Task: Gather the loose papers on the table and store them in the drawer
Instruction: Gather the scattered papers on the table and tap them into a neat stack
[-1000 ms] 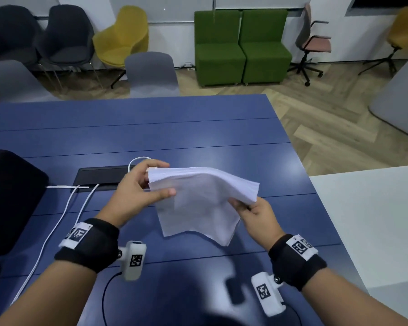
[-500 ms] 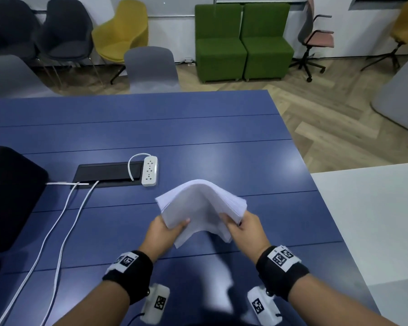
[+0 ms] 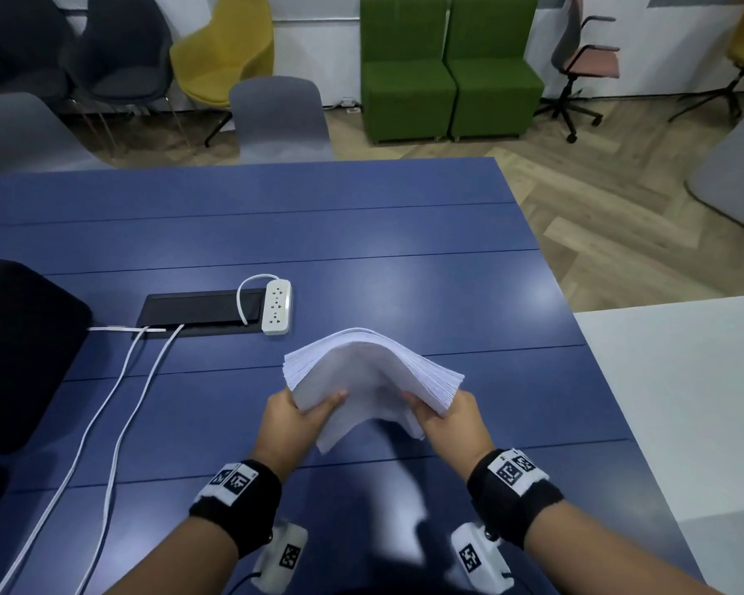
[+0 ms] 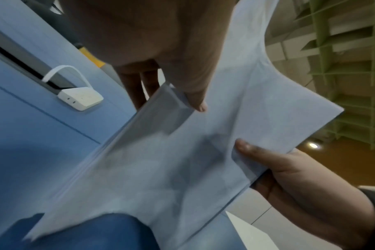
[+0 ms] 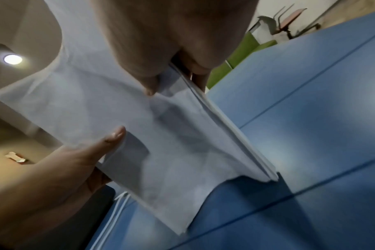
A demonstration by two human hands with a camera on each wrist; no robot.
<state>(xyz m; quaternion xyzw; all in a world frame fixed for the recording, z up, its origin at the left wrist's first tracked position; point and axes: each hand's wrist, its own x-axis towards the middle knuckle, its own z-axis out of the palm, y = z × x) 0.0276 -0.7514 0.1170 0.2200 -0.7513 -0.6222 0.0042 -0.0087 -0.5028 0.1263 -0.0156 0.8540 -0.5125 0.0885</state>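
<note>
White sheets are making up the stack of papers, which is being held up off the blue table by both hands and is arching upward in the middle like a low tent. The left hand is gripping the stack's left edge, thumb lying on the upper sheet and fingers tucked beneath; the left wrist view is showing that thumb pressing the top of the paper while 2 fingers are curling under the edge. The right hand is clamping the opposite edge in the same way, thumb on top and fingers below, and the right wrist view is showing its thumb tip pinning the sheets. A lower corner of the stack is drooping toward the tabletop between the wrists, and whether it is touching the surface cannot be told. Both wrists are wearing black bands with printed square markers.

Farther out on the table, beyond the papers and to the left, a white power strip is lying beside a black recessed cable tray, with 2 white cables running from the tray toward the near edge. A black bag is sitting at the left edge. A white surface is adjoining the table on the right. Behind the table, a grey chair, a yellow chair and 2 green armchairs are standing on the wooden floor
</note>
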